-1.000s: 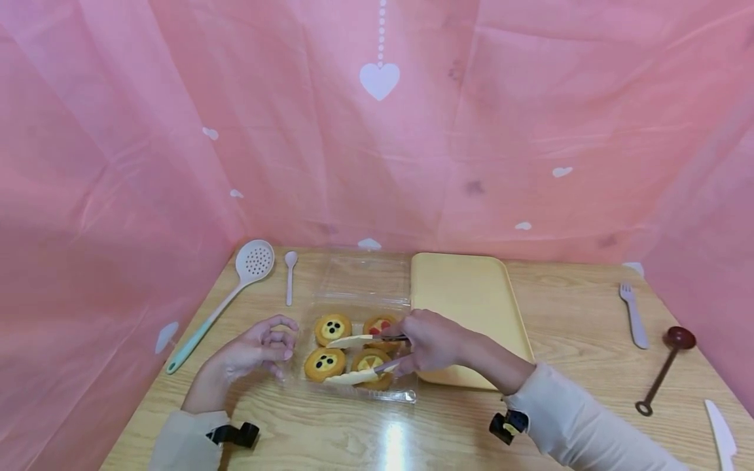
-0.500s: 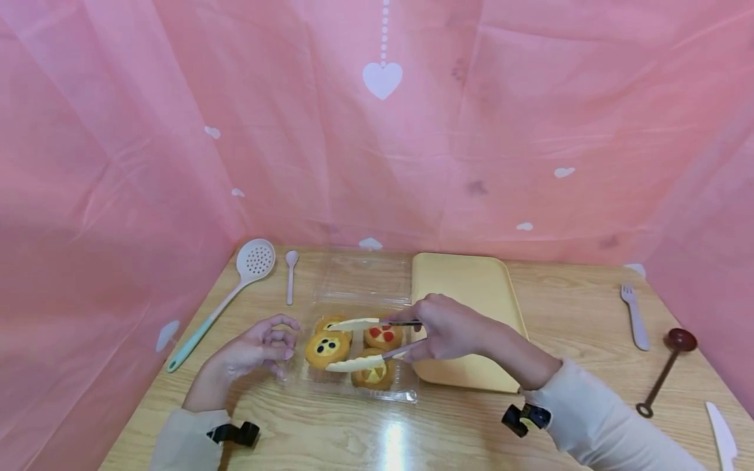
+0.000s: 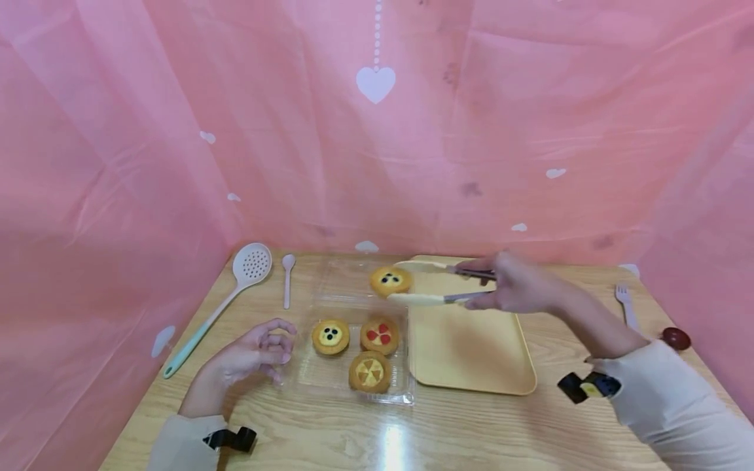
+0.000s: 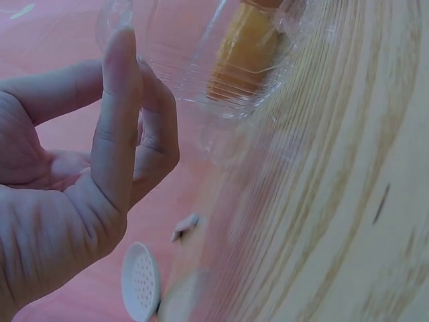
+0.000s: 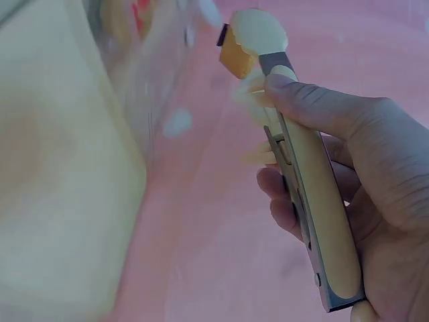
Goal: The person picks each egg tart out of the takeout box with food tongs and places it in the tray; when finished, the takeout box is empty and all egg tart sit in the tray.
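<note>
Right hand (image 3: 518,288) grips the tongs (image 3: 438,282), fingers curled round the handles, and the tong tips clamp a tart (image 3: 390,280) (dark berry dots on top) held in the air over the open lid of the clear box (image 3: 330,383), just beside the yellow tray (image 3: 471,340). Left hand (image 3: 250,356) rests on the surface (image 3: 471,425) beside the box, fingers loosely curled and holding nothing. Three tarts (image 3: 359,350) sit in the box; a skimmer (image 3: 230,294) and spoon (image 3: 287,278) lie left of it.
</note>
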Demonstrator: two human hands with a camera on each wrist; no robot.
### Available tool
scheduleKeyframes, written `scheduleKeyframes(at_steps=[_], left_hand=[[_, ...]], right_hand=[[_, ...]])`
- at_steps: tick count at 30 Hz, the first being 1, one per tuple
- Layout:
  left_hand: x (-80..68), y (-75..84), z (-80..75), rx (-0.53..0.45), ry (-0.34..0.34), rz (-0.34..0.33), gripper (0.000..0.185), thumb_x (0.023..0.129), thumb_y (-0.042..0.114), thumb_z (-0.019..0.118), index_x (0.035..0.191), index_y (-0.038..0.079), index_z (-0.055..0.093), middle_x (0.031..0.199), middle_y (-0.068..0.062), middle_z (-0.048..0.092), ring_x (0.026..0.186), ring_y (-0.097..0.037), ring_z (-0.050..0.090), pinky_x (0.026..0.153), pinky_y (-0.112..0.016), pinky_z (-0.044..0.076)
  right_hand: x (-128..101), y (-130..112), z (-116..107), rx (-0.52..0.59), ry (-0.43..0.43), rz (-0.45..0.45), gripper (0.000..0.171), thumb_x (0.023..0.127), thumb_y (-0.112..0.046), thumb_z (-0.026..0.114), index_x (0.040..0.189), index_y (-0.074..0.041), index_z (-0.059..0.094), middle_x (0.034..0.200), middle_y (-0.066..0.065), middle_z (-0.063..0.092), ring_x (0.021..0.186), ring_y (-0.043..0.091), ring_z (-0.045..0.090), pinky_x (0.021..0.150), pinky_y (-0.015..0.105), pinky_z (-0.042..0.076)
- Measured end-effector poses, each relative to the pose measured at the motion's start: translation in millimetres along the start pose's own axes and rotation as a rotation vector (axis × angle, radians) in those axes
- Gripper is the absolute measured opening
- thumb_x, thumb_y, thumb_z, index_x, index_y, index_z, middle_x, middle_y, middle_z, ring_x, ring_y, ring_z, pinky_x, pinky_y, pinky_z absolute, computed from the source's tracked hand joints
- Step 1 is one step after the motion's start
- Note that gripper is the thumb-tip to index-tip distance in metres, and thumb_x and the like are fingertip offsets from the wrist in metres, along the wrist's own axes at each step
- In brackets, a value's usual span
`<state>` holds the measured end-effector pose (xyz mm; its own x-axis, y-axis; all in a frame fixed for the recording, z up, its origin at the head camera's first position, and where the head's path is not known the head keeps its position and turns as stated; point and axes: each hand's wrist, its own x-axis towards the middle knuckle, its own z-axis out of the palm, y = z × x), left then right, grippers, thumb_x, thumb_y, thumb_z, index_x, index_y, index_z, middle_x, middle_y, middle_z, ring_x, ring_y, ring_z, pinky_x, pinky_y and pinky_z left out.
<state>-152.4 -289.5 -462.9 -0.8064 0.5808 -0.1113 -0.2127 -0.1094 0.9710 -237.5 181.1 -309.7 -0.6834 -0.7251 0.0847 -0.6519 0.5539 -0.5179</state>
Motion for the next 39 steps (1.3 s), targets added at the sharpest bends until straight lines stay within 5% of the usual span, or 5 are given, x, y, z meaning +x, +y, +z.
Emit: scheduleKeyframes(at_steps=[4, 11, 17, 29, 39], left_hand=[[-2.4, 0.1, -2.1, 0.002, 0.002, 0.000, 0.036, 0.094, -0.011, 0.056, 0.126, -0.001, 0.043, 0.090, -0.002, 0.054, 0.073, -0.013, 0.058, 0.065, -0.037, 0.062], [-4.4, -1.1, -2.6, 0.007, 0.001, 0.002, 0.035, 0.094, -0.011, 0.054, 0.126, 0.000, 0.043, 0.089, -0.001, 0.054, 0.072, -0.011, 0.057, 0.065, -0.037, 0.062], [-2.8, 1.3, -1.5, 0.013, 0.011, -0.005, 0.035, 0.094, -0.011, 0.055, 0.125, 0.000, 0.043, 0.089, -0.001, 0.054, 0.072, -0.013, 0.058, 0.064, -0.037, 0.062], [-2.6, 0.1, 0.6, -0.017, -0.010, 0.004, 0.035, 0.094, -0.014, 0.051, 0.125, -0.001, 0.043, 0.089, -0.001, 0.054, 0.071, -0.014, 0.060, 0.065, -0.039, 0.062], [0.5, -1.5, -0.5, -0.021, -0.023, 0.014, 0.036, 0.094, -0.013, 0.053, 0.126, -0.002, 0.042, 0.089, -0.002, 0.055, 0.075, -0.013, 0.059, 0.064, -0.038, 0.062]], right_hand=[[-7.9, 16.6, -21.3, -0.041, 0.053, 0.042, 0.055, 0.079, -0.015, 0.085, 0.125, 0.006, 0.064, 0.120, 0.020, 0.067, 0.096, 0.024, 0.068, 0.072, 0.034, 0.059], [-11.1, 36.0, -33.7, -0.190, 0.091, 0.125, 0.057, 0.081, -0.025, 0.085, 0.127, 0.000, 0.065, 0.111, 0.012, 0.072, 0.077, 0.014, 0.064, 0.060, 0.029, 0.051], [-1.2, 61.7, -21.2, -0.303, 0.088, 0.155, 0.058, 0.080, -0.029, 0.084, 0.125, 0.003, 0.065, 0.071, -0.001, 0.062, 0.053, 0.010, 0.040, 0.049, 0.028, 0.036], [10.5, 93.7, 14.6, -0.327, 0.045, 0.182, 0.063, 0.076, -0.027, 0.085, 0.126, 0.006, 0.064, 0.048, -0.006, 0.038, 0.045, 0.008, 0.029, 0.045, 0.027, 0.031], [4.4, 104.9, 26.8, -0.289, 0.062, 0.198, 0.065, 0.074, -0.029, 0.088, 0.120, 0.010, 0.065, 0.068, 0.011, 0.064, 0.048, 0.009, 0.037, 0.056, 0.032, 0.043]])
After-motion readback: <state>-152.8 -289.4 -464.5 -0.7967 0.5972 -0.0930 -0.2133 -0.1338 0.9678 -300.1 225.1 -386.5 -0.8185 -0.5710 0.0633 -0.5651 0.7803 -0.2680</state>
